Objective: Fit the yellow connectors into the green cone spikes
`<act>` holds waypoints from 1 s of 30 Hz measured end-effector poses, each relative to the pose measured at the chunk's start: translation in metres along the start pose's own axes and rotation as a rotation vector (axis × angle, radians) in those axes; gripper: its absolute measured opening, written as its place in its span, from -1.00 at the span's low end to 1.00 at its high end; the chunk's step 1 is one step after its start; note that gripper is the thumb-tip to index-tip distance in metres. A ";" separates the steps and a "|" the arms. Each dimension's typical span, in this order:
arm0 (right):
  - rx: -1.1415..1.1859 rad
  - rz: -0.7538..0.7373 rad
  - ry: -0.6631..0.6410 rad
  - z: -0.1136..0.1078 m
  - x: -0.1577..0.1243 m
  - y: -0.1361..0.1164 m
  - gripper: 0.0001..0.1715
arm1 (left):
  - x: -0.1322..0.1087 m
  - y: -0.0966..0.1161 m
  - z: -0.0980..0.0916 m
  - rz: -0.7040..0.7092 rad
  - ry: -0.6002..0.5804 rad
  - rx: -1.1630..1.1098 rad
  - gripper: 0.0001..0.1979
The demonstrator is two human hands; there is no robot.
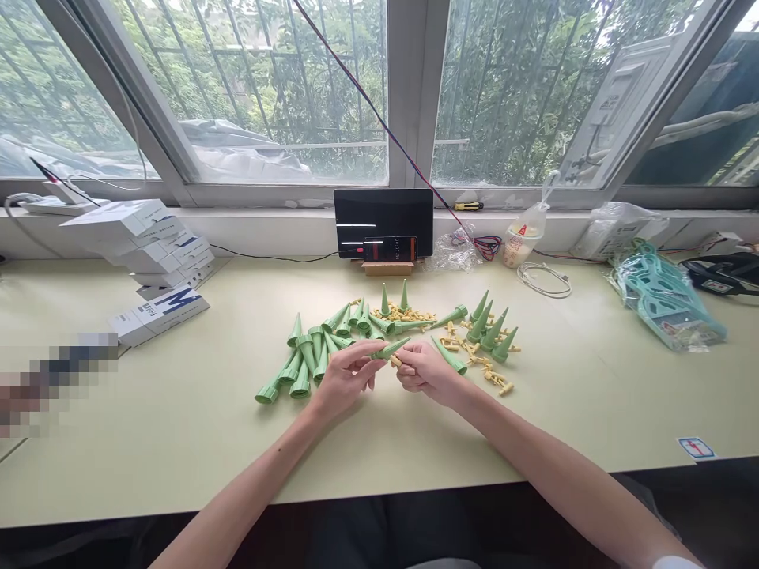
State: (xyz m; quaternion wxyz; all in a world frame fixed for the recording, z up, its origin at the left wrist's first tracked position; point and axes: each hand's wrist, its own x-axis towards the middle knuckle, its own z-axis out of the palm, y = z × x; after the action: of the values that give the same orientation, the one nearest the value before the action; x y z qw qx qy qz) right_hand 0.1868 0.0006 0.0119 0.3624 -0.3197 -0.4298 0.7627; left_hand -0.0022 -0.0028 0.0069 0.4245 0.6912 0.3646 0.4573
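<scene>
Cone of light-green plastic [392, 348] at frame centre, tip angled right, grasped by left hand [345, 373]. Right hand [430, 371] pinching small yellow plastic piece [395, 360] just beside it; can't tell if the two touch. More light-green plastic cones [306, 352] piled centre-left, on pale-yellow tabletop [178, 427]. Loose yellow plastic pieces [505, 388] scattered right of centre. White cardboard boxes [155, 314] stacked at left of frame.

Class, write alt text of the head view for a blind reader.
A person's left hand holds a green cone while the right hand holds a small yellow piece; more cones and yellow pieces sit on the pale table.
</scene>
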 end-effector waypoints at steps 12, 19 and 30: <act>-0.674 -0.418 0.292 0.011 -0.001 0.005 -0.57 | 0.004 0.006 0.000 -0.192 0.112 -0.075 -0.65; -1.029 -0.604 0.268 0.008 -0.004 0.007 -0.59 | 0.004 0.008 0.000 -0.222 0.076 -0.106 -0.65; -0.026 -0.003 -0.011 0.008 -0.002 0.005 -0.57 | 0.001 -0.004 -0.003 -0.173 0.052 -0.120 -0.65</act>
State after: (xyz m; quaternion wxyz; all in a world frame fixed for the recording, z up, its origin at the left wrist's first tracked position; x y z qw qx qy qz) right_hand 0.1801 -0.0067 0.0111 0.3570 -0.3197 -0.4418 0.7584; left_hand -0.0050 0.0004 0.0042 0.4935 0.6185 0.4054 0.4578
